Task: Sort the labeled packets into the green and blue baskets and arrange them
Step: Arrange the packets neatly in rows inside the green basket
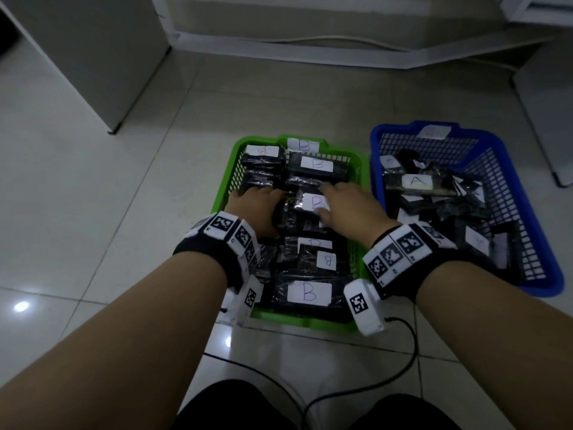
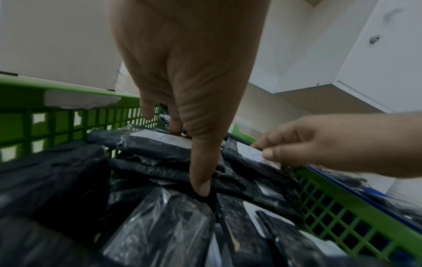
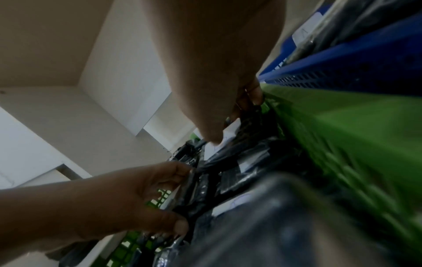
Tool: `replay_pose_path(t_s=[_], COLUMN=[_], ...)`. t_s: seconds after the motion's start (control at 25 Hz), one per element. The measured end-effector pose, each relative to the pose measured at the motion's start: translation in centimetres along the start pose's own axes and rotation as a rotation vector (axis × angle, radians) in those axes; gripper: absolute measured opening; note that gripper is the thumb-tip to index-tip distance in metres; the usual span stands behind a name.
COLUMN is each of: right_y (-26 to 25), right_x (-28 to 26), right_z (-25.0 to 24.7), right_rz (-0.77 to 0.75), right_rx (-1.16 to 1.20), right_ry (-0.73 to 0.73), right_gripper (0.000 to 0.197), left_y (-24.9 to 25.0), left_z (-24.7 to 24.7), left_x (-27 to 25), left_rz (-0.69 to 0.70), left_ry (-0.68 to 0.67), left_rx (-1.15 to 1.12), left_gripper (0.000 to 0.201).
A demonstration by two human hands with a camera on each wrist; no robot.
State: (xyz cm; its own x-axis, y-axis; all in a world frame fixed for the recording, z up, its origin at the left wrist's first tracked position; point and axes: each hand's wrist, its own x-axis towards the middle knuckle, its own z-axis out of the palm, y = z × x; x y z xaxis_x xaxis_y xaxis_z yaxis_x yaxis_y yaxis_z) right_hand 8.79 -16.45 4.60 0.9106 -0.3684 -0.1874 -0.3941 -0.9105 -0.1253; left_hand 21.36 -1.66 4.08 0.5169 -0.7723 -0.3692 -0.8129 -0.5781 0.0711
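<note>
— Where are both hands?
— In the green basket (image 1: 224, 193), among the B packets (image 1: 308, 292). The left hand (image 1: 259, 209) presses its fingers down between packets near the left wall.
— And the right hand (image 1: 350, 206)?
— It pinches a B-labelled packet (image 1: 313, 202) mid-basket.
— The blue basket (image 1: 508, 169)?
— It touches the green one's right side and holds the A packets (image 1: 415, 183).

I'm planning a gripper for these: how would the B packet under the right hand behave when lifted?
The B packet looks wrapped in crinkly, glossy film, so probably slippery and loose at the edges. It keeps a flat slab shape, so likely fairly stiff inside. The right hand shifts it with fingertips, suggesting it is light.
</note>
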Motion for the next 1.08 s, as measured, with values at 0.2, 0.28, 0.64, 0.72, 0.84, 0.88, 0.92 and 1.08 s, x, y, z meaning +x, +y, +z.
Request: replay_pose_path(t_s=[0.2, 0.28, 0.64, 0.72, 0.84, 0.88, 0.92, 1.08], right_y=[0.2, 0.2, -5.3, -6.9, -8.1, -8.1, -7.9, -7.1], right_x=[0.2, 0.5, 2.0, 2.5, 2.8, 2.7, 2.6, 2.4], right_z=[0.4, -0.3, -1.9, -0.2, 1.3, 1.3, 1.1, 1.0], right_rz=[-0.051, 0.001, -0.136, -0.153, -0.101, -0.087, -0.083, -0.077], right_rx=[-0.095, 0.039, 0.298, 0.217, 0.203, 0.214, 0.218, 0.098], right_ry=[-0.042, -0.063, -0.043, -0.095, -0.146, -0.144, -0.139, -0.161], right_gripper=[0.055, 0.055, 0.058, 0.064, 0.073, 0.077, 0.084, 0.091], left_y=[0.7, 0.4, -4.2, -5.1, -5.9, -6.1, -6.1, -6.4], left_z=[0.2, 0.6, -1.0, -0.7, 0.2, 0.4, 0.5, 0.4], left_x=[0.5, 0.5, -3.4, -4.1, -4.4, -4.4, -4.3, -3.5], left_rz=[-0.049, -0.047, -0.113, -0.088, -0.053, -0.055, -0.064, -0.119], left_ry=[-0.045, -0.059, 0.301, 0.297, 0.225, 0.230, 0.250, 0.320], left_rx=[0.073, 0.048, -0.306, -0.339, -0.230, -0.179, -0.143, -0.175], left_gripper=[0.080, 0.095, 0.096, 0.093, 0.077, 0.069, 0.063, 0.055])
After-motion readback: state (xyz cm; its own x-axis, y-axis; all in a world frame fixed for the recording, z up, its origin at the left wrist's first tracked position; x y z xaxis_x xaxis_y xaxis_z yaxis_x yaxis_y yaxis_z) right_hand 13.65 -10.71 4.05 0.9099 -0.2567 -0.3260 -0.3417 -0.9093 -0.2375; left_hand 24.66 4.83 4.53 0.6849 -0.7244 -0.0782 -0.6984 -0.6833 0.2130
